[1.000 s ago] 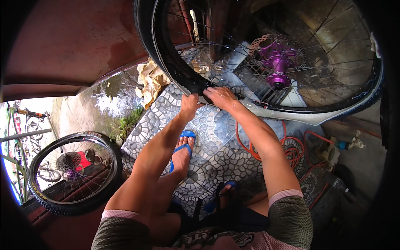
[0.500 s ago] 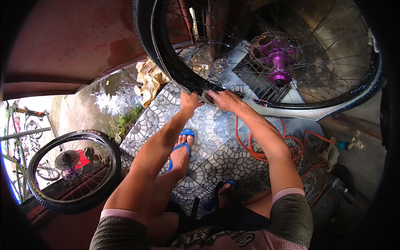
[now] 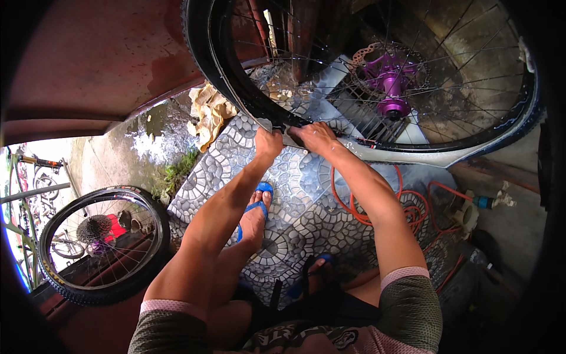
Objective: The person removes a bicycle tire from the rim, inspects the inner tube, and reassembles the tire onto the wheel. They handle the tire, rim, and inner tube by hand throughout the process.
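In front of me stands a bicycle wheel with a purple hub (image 3: 394, 88), a disc rotor (image 3: 359, 56) and thin spokes. Its black tire (image 3: 206, 56) hangs partly off the black rim (image 3: 259, 106) along the near side, where a pale inner wall (image 3: 407, 156) shows. At the wheel's lower left, my left hand (image 3: 269, 141) is closed round the tire's edge. Just to its right, my right hand (image 3: 316, 138) is closed over the tire beside the rim, its fingertips partly hidden. White wet-looking flecks lie on the tire and rim.
A second wheel with a cassette (image 3: 94, 228) leans at the left. Orange hose (image 3: 356, 213) coils on the pebble-patterned floor (image 3: 295, 206) at the right, near a blue connector (image 3: 484, 202). Crumpled tan material (image 3: 209, 115) lies beside the red panel (image 3: 88, 65). My sandalled foot (image 3: 253, 221) is below my hands.
My right hand has shifted slightly left and up along the tire, and its fingers have turned inward toward the rim. My left hand keeps its hold in nearly the same place.
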Demonstrator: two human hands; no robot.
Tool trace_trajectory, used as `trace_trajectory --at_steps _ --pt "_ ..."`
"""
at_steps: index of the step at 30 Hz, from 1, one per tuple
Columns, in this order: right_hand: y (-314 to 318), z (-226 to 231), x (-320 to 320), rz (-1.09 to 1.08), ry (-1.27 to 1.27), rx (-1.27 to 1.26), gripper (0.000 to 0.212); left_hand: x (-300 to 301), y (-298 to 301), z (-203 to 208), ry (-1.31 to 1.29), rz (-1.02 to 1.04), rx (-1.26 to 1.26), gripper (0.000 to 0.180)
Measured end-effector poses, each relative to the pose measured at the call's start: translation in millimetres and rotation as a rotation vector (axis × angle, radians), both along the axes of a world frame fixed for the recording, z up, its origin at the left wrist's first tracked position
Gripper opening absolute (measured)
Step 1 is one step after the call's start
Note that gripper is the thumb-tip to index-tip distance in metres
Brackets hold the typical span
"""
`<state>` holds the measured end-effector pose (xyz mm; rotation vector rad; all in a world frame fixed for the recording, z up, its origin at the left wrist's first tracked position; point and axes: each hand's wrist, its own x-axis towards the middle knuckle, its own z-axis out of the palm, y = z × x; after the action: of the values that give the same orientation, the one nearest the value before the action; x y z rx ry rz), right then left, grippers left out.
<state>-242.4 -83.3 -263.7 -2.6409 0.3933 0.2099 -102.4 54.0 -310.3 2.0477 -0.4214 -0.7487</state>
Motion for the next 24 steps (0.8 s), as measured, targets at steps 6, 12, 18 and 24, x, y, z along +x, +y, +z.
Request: trace_trajectory --at_steps 6,12,18,24 --pt "9.2 -12.0 -9.5 -0.101 -0.164 0.008 0.038 -5.6 -1.9 20.7 0.148 -0.054 -0.106 0.029" --pt "0.0 2.9 3.1 -0.038 0.057 0.037 0.04 -5.1 -0.4 27.8 0.4 0.04 -0.203 0.027" --pt "0.1 4.6 9.6 -0.019 0.069 0.039 0.04 -1.5 -1.1 23.1 0.343 0.002 -0.187 0.032" --pt "11.1 -8.6 -3.8 -0.085 -0.115 0.038 0.039 -5.1 1.8 29.3 0.389 -0.002 -0.233 0.029"
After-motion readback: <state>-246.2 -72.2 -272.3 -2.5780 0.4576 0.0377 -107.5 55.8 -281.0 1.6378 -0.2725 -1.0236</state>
